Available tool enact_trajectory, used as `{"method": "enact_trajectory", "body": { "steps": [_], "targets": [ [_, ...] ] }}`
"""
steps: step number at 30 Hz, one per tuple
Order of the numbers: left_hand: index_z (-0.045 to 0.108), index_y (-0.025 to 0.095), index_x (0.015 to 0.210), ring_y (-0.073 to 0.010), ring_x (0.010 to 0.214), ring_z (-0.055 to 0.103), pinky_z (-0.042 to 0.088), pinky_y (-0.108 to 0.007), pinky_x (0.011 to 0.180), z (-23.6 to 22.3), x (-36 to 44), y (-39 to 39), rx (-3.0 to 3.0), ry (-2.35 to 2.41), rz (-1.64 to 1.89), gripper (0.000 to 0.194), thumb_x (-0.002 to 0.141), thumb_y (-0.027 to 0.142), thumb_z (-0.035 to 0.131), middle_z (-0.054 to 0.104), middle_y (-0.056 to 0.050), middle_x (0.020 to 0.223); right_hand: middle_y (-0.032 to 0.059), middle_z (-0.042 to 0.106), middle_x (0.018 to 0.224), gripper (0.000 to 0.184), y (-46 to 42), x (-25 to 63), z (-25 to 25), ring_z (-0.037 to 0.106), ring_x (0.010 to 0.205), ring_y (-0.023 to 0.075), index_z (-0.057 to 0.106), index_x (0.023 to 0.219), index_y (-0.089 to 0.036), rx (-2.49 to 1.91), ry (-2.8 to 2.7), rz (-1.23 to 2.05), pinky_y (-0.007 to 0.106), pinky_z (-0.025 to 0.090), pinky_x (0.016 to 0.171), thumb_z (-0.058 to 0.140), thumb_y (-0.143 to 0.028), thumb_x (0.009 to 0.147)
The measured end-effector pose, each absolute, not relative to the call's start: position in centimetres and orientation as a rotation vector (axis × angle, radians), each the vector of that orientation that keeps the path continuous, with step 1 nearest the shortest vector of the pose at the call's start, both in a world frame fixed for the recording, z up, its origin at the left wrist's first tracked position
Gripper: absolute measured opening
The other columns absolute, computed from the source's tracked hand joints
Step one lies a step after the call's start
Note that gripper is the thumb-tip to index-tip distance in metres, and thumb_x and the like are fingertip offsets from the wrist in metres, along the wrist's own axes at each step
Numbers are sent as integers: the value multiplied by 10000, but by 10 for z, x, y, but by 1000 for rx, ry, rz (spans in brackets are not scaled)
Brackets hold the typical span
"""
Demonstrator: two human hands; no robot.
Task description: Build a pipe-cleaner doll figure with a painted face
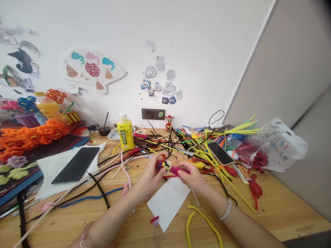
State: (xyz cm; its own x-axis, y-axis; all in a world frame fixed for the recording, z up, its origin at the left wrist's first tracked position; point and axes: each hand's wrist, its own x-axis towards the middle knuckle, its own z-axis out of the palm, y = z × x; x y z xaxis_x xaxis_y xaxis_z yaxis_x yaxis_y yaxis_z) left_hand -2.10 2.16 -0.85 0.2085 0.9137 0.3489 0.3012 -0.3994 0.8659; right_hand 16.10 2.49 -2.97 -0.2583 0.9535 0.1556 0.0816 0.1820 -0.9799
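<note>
Two bare hands pinch a small craft figure [172, 168] above a white paper sheet [168, 203], its body wrapped in magenta, its head end pale with yellow, black and red. The left hand [153, 172] grips the nine o'clock end, the right hand [190, 175] the three o'clock; a yellow-labeled bottle [125, 132] stands toward eleven.

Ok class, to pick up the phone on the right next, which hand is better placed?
Probably the right hand: it is nearer the phone, and the left hand would have to reach across it. The left could hold the small figure alone.
</note>
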Motion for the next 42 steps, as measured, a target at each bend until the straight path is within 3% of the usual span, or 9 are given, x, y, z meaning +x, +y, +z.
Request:
{"method": "enact_trajectory", "body": {
  "steps": [42],
  "targets": [
    [383, 200, 1156, -215, 1096, 485, 392, -367, 915, -9, -17, 18, 1716, 1191, 1179, 419, 748, 192, 479, 527, -113, 1161, -60, 458, 586, 138, 27, 152, -32, 366, 384, 38, 504, 778, -163, -1017, -1504, 1227, 177, 284, 373, 515, -251, 672]
  ]
}}
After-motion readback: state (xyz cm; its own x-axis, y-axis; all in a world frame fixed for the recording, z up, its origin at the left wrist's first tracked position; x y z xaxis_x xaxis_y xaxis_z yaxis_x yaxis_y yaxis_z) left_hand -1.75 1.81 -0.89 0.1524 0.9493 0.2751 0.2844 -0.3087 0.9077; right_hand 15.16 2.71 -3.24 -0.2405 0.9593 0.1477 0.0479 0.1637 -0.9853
